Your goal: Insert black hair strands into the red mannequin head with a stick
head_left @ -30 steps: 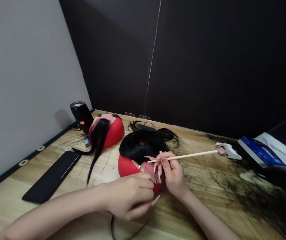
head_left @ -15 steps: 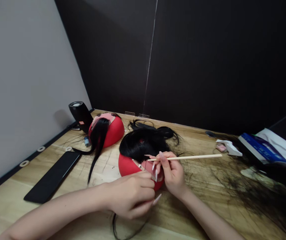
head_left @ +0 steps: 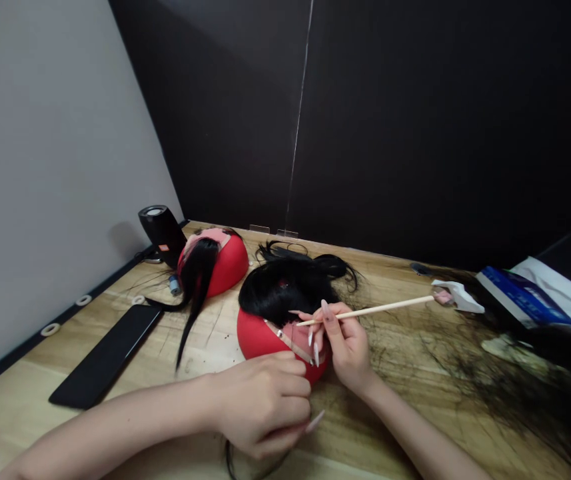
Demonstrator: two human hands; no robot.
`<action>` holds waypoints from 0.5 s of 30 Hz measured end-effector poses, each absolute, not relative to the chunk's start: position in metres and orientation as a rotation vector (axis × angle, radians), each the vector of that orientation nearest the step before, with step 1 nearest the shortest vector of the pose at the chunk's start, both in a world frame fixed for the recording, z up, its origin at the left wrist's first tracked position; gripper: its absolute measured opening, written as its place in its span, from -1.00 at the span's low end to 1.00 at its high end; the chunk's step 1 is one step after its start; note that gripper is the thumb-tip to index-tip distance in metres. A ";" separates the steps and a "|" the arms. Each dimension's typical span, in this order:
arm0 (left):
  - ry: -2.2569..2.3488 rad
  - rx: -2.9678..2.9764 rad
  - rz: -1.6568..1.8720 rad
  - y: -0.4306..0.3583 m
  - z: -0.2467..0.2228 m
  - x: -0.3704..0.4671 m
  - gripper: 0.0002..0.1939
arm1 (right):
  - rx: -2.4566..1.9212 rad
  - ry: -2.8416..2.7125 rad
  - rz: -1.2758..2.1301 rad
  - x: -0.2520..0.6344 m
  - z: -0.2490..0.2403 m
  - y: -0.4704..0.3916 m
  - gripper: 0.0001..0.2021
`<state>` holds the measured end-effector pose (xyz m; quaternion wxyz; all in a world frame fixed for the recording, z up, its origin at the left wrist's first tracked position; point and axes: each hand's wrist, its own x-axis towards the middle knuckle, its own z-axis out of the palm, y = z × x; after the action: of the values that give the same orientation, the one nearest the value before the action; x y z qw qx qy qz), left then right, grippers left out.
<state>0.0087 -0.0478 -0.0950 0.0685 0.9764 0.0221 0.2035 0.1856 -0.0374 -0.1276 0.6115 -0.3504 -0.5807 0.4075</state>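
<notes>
Right of the front dome (head_left: 256, 335), the right hand (head_left: 348, 340) pinches a stick (head_left: 388, 307); at the dome's near side, the left hand (head_left: 268, 403) clenches, apparently on hair (head_left: 228, 457).

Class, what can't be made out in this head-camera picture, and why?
Head view: what the left hand may hold, hidden by its own curled fingers.
Head view: tip shape of the slim pale wooden stick, too small.
Head view: print on the rectangular blue-and-white packet, blurred and slanted.

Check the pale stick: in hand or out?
In hand: the right hand pinches the pale stick near one end, the rest jutting out rightward.
</notes>
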 end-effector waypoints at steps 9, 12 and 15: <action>-0.070 2.912 0.576 -0.058 -0.098 0.009 -0.78 | -0.707 -1.416 0.978 0.189 -0.127 -0.038 -0.76; -0.098 2.863 0.596 -0.059 -0.094 0.009 -0.74 | -0.688 -1.439 0.995 0.190 -0.126 -0.038 -0.76; -0.104 2.769 0.608 -0.060 -0.091 0.008 -0.69 | -0.682 -1.441 1.017 0.191 -0.125 -0.038 -0.76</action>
<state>0.0084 -0.0597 -0.0910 0.1517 0.9648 -0.0364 0.2118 0.1907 -0.0382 -0.1252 0.5853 -0.2925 -0.6179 0.4359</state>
